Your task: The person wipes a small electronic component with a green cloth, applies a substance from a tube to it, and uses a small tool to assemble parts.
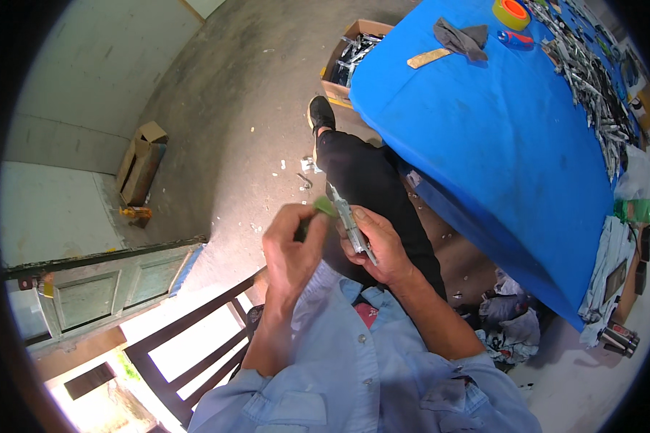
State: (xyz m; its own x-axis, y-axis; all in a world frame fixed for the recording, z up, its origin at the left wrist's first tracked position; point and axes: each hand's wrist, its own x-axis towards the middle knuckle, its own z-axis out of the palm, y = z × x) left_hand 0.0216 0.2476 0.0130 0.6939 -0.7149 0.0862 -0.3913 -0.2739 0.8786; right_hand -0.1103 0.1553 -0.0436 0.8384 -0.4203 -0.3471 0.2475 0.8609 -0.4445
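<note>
My left hand [290, 242] is closed, pinching a small green piece [325, 206] whose kind I cannot make out. Close beside it, my right hand [384, 242] grips a slim silver-grey pointed piece [350, 225] shaped somewhat like a syringe. Its thin tip points up and away from me, and its other end sticks out below my fingers. Both hands are held over my lap. The green piece is right by the upper part of the slim piece; whether they touch, I cannot tell.
To the right, a table with a blue cover [469, 123] carries a heap of slim silver and black pieces [592, 94], a grey cloth [461, 37] and a tape roll [511, 13]. A cardboard box [334, 88] of similar pieces stands beyond. Another carton [141, 164] lies left.
</note>
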